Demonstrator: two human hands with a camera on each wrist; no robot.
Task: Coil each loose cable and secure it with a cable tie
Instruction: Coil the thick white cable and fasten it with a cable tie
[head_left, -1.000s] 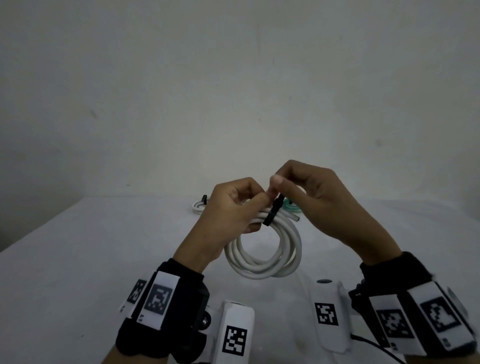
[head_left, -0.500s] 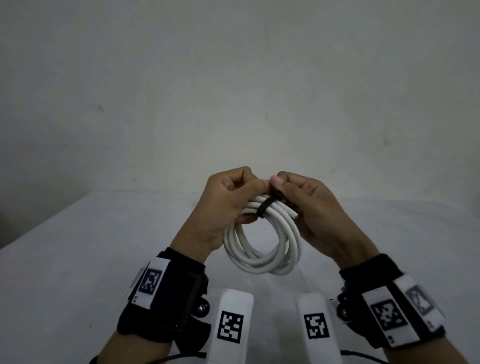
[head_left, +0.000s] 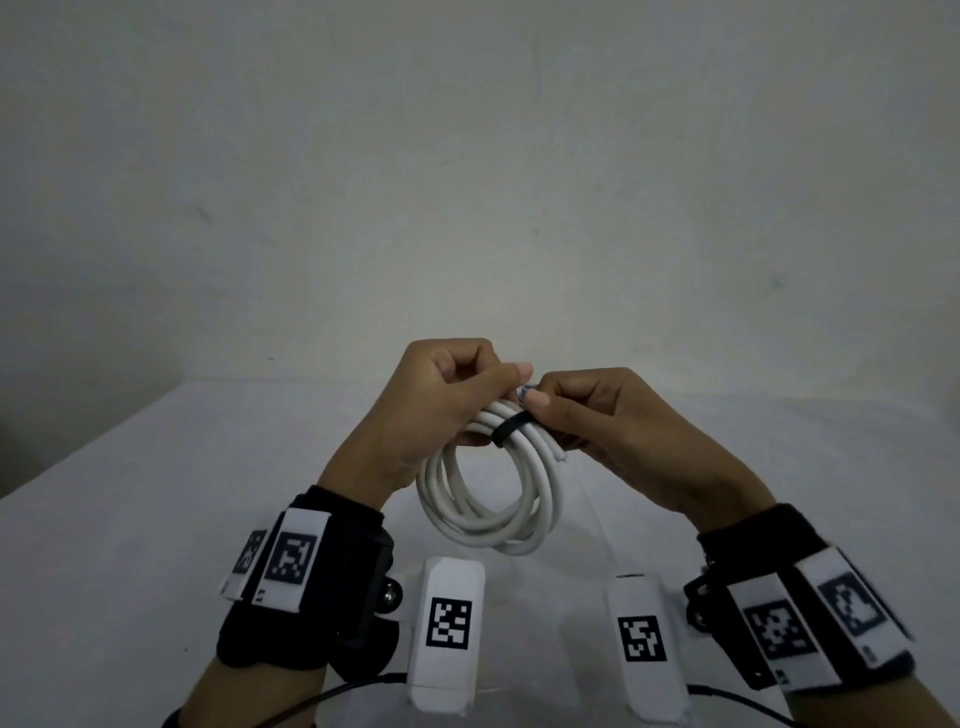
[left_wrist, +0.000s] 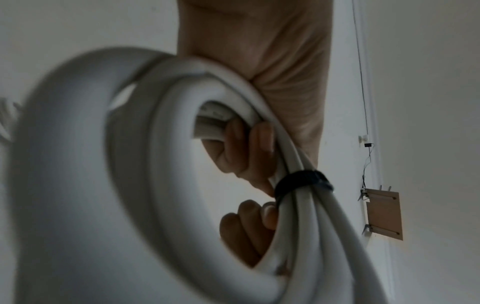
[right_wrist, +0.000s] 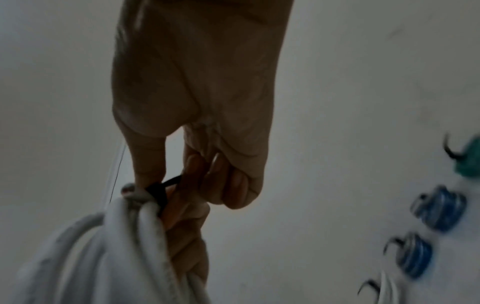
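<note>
A white cable coil (head_left: 488, 499) hangs in the air above the white table (head_left: 156, 519), held between both hands. A black cable tie (head_left: 508, 429) is wrapped around the top of the coil (left_wrist: 301, 183). My left hand (head_left: 447, 405) grips the coil's strands just left of the tie, fingers curled through the loop (left_wrist: 244, 148). My right hand (head_left: 587, 410) pinches the tie (right_wrist: 158, 191) between thumb and forefinger on the right side. The tie's loose end is hidden behind my fingers.
In the right wrist view, blurred coiled bundles lie on the table: two blue ones (right_wrist: 439, 209) (right_wrist: 413, 255), a green one (right_wrist: 467, 162) and a white one (right_wrist: 384, 288), with black tie ends. A plain wall (head_left: 467, 182) stands behind the table.
Both hands have shifted with the coil, while my right hand dropped lower against it. The tie, sticking up loose one second ago, now lies wrapped snugly round the strands.
</note>
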